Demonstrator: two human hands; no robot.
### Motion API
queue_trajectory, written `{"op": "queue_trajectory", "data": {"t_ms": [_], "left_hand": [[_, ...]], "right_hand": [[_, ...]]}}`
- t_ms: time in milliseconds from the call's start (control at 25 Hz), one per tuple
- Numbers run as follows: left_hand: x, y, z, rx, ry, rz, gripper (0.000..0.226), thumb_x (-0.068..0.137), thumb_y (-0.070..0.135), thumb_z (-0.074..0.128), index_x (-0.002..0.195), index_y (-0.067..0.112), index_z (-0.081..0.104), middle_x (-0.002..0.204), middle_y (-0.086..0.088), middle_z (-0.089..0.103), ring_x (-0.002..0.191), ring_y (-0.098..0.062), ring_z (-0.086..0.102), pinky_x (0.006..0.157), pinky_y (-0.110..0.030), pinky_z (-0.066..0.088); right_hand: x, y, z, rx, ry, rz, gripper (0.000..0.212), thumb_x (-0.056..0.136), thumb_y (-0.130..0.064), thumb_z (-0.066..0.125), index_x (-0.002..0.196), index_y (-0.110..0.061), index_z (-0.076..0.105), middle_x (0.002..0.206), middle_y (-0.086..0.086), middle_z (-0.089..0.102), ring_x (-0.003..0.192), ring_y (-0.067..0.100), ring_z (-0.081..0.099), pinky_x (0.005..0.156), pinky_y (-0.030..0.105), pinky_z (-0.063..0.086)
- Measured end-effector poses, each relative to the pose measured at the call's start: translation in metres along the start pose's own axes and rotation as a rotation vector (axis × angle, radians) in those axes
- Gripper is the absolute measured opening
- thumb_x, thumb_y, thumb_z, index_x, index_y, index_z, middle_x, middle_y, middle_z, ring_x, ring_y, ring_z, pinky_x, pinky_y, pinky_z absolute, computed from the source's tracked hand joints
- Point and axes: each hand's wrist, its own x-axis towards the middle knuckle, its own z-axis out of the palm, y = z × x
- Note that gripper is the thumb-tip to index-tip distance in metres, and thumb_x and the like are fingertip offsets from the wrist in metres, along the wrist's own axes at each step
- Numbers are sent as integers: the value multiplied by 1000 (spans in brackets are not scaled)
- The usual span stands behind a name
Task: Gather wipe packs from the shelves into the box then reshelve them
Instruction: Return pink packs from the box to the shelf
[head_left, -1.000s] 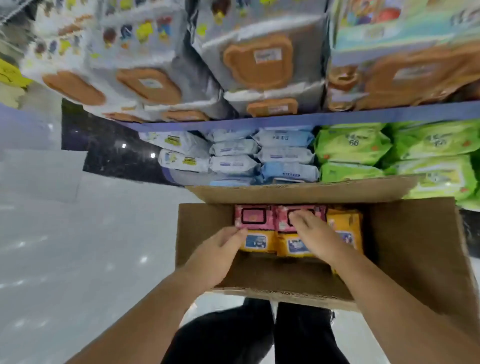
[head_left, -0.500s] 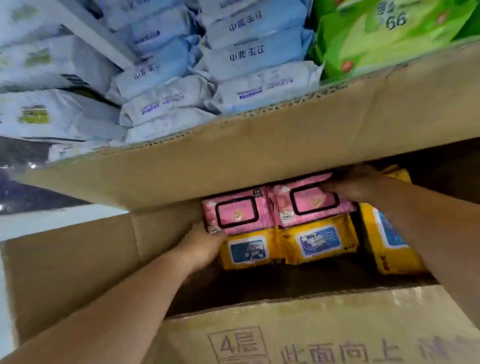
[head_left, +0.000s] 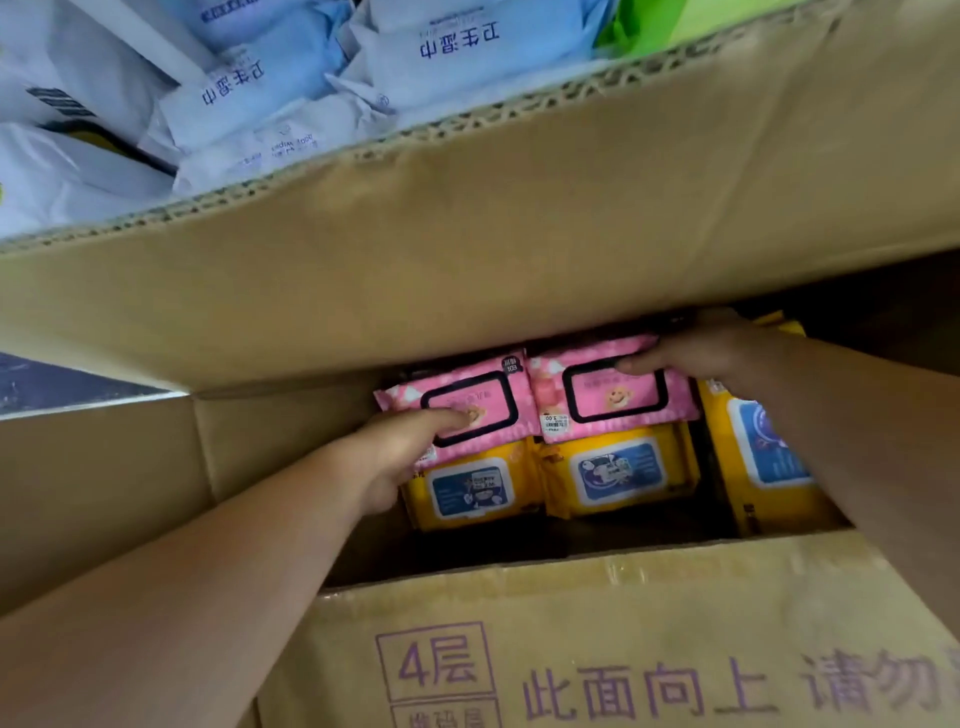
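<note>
Inside the open cardboard box (head_left: 467, 249), two pink wipe packs lie side by side over yellow packs. My left hand (head_left: 402, 452) grips the left pink pack (head_left: 483, 397) at its near left corner, with the thumb lying on its black-framed lid. My right hand (head_left: 698, 348) holds the right pink pack (head_left: 602, 405) at its far right edge, thumb across the lid's top. Two yellow packs (head_left: 470, 491) (head_left: 618, 473) show below the pink ones. A third yellow pack (head_left: 761, 447) stands at the right, partly behind my right forearm.
The box's far flap stands up and hides the back of the inside. Its near flap (head_left: 597, 649) carries purple printing. Beyond the box, pale blue and white wipe packs (head_left: 291, 73) fill the shelf, with green packs (head_left: 670, 21) at the top right.
The view has closed in on the box. My left hand has moved from the box's left side onto the left pink pack, thumb on its lid. My right hand stays on the right pink pack.
</note>
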Motion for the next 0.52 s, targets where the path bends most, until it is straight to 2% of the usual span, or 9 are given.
{"op": "queue_trajectory", "data": {"t_ms": [40,120,200,240,320,360,440,480,520], "left_hand": [[-3,1,2,-16,-11,-5,52,79,34,83,127,20,66,142,-4,58,124,-18,58,87,-25,48],[-7,3,9,-83,-37,-19,63,67,36,90,123,20,67,133,-6,65,99,-21,70,63,-26,57],[-5,1,10,-120,11,-8,88,53,39,97,129,17,60,129,-2,64,87,-18,68,46,-23,55],[-4,-1,7,-125,46,9,94,52,39,98,132,16,56,127,-1,64,86,-16,66,42,-21,52],[-8,-2,1,-97,73,33,84,61,41,95,131,15,57,122,3,63,80,-10,61,51,-21,48],[-8,-3,-1,-80,67,42,81,64,42,93,131,15,58,124,4,63,80,-9,58,59,-21,44],[-4,-5,-3,-63,91,45,84,65,44,93,135,13,58,130,-3,64,87,-12,56,72,-24,42],[-2,-5,-2,-65,94,43,80,67,41,92,133,13,58,124,-4,66,86,-12,56,72,-25,43],[-3,-3,-1,-71,81,48,74,68,38,92,129,14,58,114,-3,66,82,-12,57,67,-25,44]], "right_hand": [[-8,-6,-2,21,11,-12,97,38,-35,102,126,-14,67,129,-1,65,116,18,59,102,34,47],[-16,-6,-10,30,-6,-18,70,60,-10,94,124,-7,68,123,4,68,108,19,60,95,31,47],[-17,-4,-16,29,-8,-4,65,62,-9,92,122,-6,69,120,6,69,105,21,62,96,34,50],[-19,-6,-15,-2,-17,2,69,57,-15,95,121,-8,70,118,6,70,104,22,63,97,36,51],[-19,-6,-13,-15,-47,20,84,38,-31,97,117,-14,72,114,1,72,103,21,66,99,39,52],[-16,-5,-12,18,-64,21,84,37,-32,97,116,-16,72,112,-1,73,103,21,67,99,40,52],[-15,-8,-9,96,-106,9,68,52,-16,95,116,-15,71,111,-2,73,103,19,67,95,32,51],[-15,-11,-9,135,-122,25,58,60,-11,92,114,-14,70,108,-2,73,99,15,67,87,23,50],[-18,-16,-9,177,-137,61,45,67,-7,88,108,-14,70,100,-2,72,87,10,68,73,13,48]]}}
